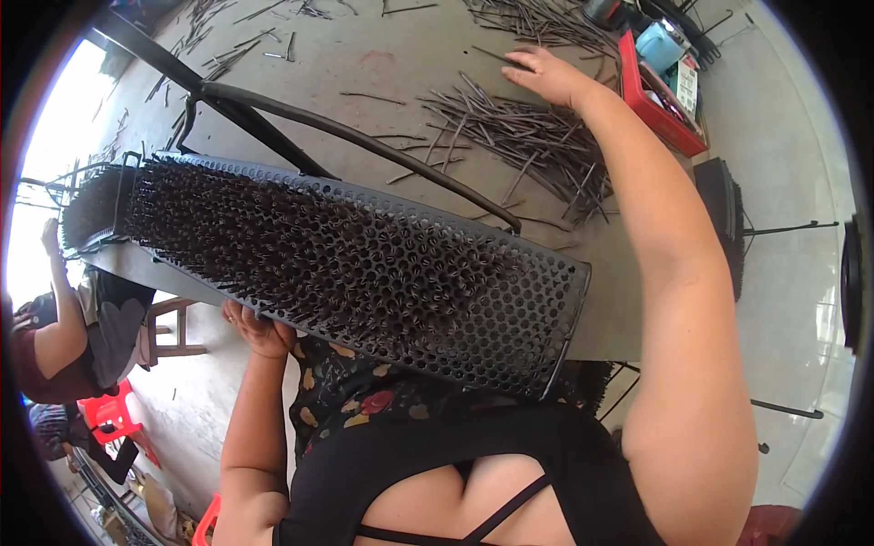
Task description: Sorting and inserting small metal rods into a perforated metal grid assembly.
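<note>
A long grey perforated metal panel (555,309) lies slantwise in front of me. Dark bristle-like strips (319,246) stand packed in its holes from the left end past the middle, while the holes at the right end are bare. My left hand (259,329) is closed on the panel's near edge, its fingertips partly hidden there. My right arm reaches far out over the floor. Between the fingers of my right hand (549,76) is a thin dark strip (499,57), pointing left. Just below that hand, a loose pile of similar strips (519,132) lies on the floor.
A dark metal frame (364,141) runs along the panel's far side. A red crate (651,100) with a light-blue container (662,44) stands at far right. Beyond the panel's left end, another person (64,337) works at a similar panel. A red chair (114,414) stands lower left.
</note>
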### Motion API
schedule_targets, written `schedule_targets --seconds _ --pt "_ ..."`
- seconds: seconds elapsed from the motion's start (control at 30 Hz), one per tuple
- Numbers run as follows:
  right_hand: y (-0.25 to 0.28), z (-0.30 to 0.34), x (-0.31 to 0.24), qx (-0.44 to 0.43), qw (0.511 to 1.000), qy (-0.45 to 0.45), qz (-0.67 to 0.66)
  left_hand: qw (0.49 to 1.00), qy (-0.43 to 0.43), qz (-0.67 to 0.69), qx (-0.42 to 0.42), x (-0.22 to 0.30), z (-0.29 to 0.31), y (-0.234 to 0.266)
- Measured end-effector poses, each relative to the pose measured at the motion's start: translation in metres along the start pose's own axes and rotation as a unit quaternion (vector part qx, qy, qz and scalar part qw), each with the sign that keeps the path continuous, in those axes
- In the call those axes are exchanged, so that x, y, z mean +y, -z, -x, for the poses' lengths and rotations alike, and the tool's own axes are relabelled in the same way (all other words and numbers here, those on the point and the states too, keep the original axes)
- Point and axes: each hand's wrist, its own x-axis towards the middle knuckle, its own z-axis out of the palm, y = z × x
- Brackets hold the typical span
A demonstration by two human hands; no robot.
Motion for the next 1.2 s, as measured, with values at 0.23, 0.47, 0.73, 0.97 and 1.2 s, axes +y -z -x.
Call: schedule_targets --seconds 0.23,0.47,0.73,0.97,1.2 --pt "0.050 0.105 -0.079 -0.116 0.985 0.042 0.120 0.999 0.009 -0.036 -0.019 0.001 -0.009 0.015" --pt "0.041 0.094 -0.088 -0.113 0.976 -0.084 0.164 0.999 0.046 -0.006 -0.021 0.007 -0.008 0.004" --pt "0.016 0.072 -0.111 -0.023 0.990 -0.037 0.131 0.998 0.058 -0.005 -0.026 0.016 -0.022 0.021" --pt "0.049 0.059 -0.100 0.089 0.996 0.006 0.003 0.999 0.048 0.005 -0.021 0.008 -0.018 0.017" --pt "0.088 0.053 -0.081 0.087 0.917 -0.045 -0.387 0.999 0.038 -0.012 -0.009 0.015 -0.020 0.023"
